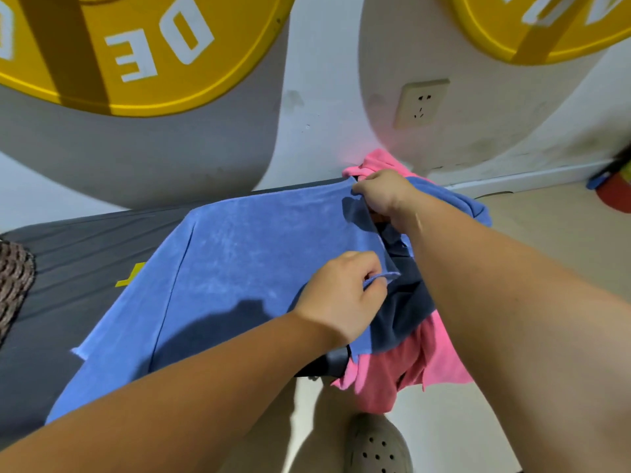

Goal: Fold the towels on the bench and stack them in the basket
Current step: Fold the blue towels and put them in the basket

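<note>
Thumb against curled fingers of the left hand (pixel 341 297), pinching the near right corner of the blue towel (pixel 239 268). Farther back, fingers of the right hand (pixel 382 194) clamped on the far right corner. Spread flat over the bench (pixel 68 233), draping past its front edge. Underneath, at the bench's right end, a pink towel (pixel 392 373) and dark cloth (pixel 406 302), hanging off. At the bench's left edge, a woven basket (pixel 13 278), contents out of view. On the wall, a yellow disc (pixel 136 46) lettered "DE"; other letters cut off.
</note>
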